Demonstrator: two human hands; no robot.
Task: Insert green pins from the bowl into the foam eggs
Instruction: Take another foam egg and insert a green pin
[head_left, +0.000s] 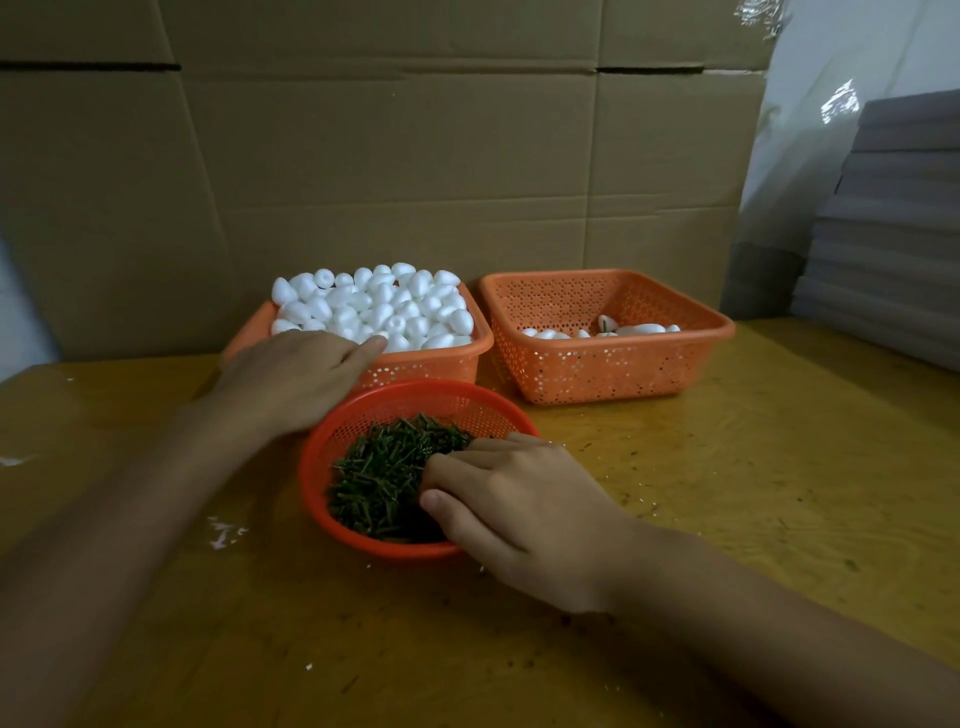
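Right hand: fingers curled down into the heap of green pins, thumb just beside them at the heap's near edge. Tips are buried, so can't tell if a pin is pinched.

Pins fill the bottom of a round red mesh bowl. The bowl's rim runs under the right palm, and its far rim is just short of the left hand.

Left hand: palm down, index finger stretched out with its tip touching the foam eggs at the near edge of the pile. Other fingers hidden behind the back of the hand, so can't tell if it grips an egg.

Those eggs are heaped above the rim of a square orange basket, right under and beyond the left fingertips. No pins visible in them.

Second orange basket sits beside the first, well beyond the right fingers and apart from both hands. It holds only a few eggs on its floor, at least one with something dark green stuck in it.

All three containers stand on a yellowish wooden table. White crumbs lie near the left forearm, on the bowl's side away from the right fingers.

Cardboard sheets stand behind the baskets. A grey stack and clear plastic sheet are far off past the second basket.
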